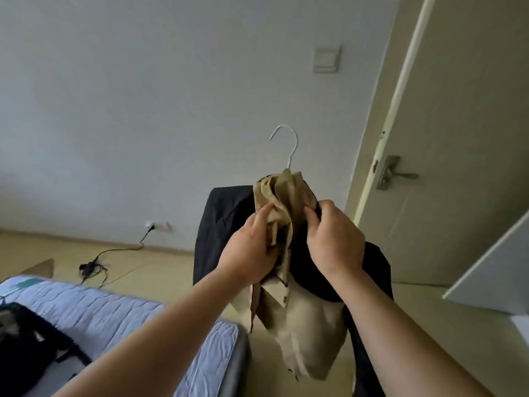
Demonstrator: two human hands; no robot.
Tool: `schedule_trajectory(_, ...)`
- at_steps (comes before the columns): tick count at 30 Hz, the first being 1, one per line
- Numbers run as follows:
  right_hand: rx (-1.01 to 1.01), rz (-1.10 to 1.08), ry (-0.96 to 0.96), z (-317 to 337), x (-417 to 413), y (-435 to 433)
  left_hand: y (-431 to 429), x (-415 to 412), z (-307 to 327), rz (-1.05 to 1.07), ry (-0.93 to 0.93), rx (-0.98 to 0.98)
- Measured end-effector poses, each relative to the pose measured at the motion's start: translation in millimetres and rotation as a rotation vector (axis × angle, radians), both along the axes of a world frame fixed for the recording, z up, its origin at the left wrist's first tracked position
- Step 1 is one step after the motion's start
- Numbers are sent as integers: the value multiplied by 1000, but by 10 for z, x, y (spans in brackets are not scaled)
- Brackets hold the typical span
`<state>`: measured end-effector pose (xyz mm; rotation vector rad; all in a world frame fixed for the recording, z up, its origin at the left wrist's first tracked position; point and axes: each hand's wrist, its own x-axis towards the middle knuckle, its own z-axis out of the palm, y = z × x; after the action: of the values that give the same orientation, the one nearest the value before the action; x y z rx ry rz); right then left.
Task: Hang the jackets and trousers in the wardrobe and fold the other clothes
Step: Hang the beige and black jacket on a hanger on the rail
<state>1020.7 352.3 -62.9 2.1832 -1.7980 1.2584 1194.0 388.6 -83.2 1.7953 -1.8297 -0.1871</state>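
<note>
Matt khaki cloth, creased and bunched, on the jacket (300, 325), with small dull buttons down the placket. Matt black cloth (223, 224) behind it, at 9 o'clock of the khaki, fine-textured. White coated hanger hook (289, 144) at 12 o'clock, smooth with slight sheen. Quilted pale-blue bedcover (114, 316) at 8 o'clock, puckered and soft-looking. Brushed grey metal door handle (395, 174) at 3 o'clock. Smooth beige door (458, 110), chipped along its edge. Smooth matt wall (143, 81).
</note>
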Motion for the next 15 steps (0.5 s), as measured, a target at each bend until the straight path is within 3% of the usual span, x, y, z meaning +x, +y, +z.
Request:
schedule_trajectory(9,43,-252,8,20,-1622,-550,-1230,-1585,103,-360,210,44)
schedule_trajectory(15,155,-485,-1,-33,-2709,-662,-1830,-2741,118,-601,280,206)
